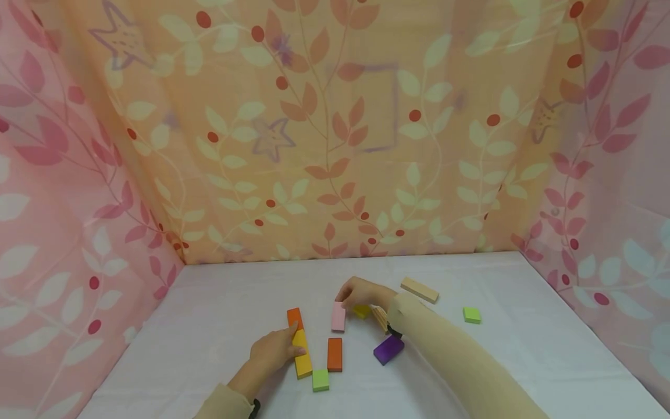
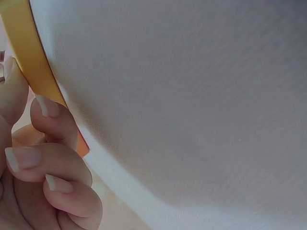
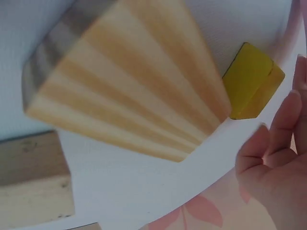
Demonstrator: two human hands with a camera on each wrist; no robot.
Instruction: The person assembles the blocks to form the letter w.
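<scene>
On the white table, my left hand [image 1: 272,349] holds a yellow block [image 1: 302,361], thumb on its right side and index finger by the seam with an orange block [image 1: 295,318]. The two blocks lie end to end in one line. In the left wrist view, curled fingers [image 2: 53,163] sit against the yellow block [image 2: 29,43]. My right hand [image 1: 361,291] pinches the far end of a pink block [image 1: 338,319]. Between the two hands' blocks lies a gap. Beyond the right hand's fingers in its wrist view is a yellow-green block [image 3: 249,86], near a striped wooden block [image 3: 129,81].
An orange-red block [image 1: 335,355] and a green block [image 1: 320,380] lie nearest me, corners close together. A purple block [image 1: 389,350] is under the right forearm's left side. Farther right are a plain wooden block [image 1: 420,290] and another green block [image 1: 471,315]. Patterned curtains [image 1: 324,174] enclose the table.
</scene>
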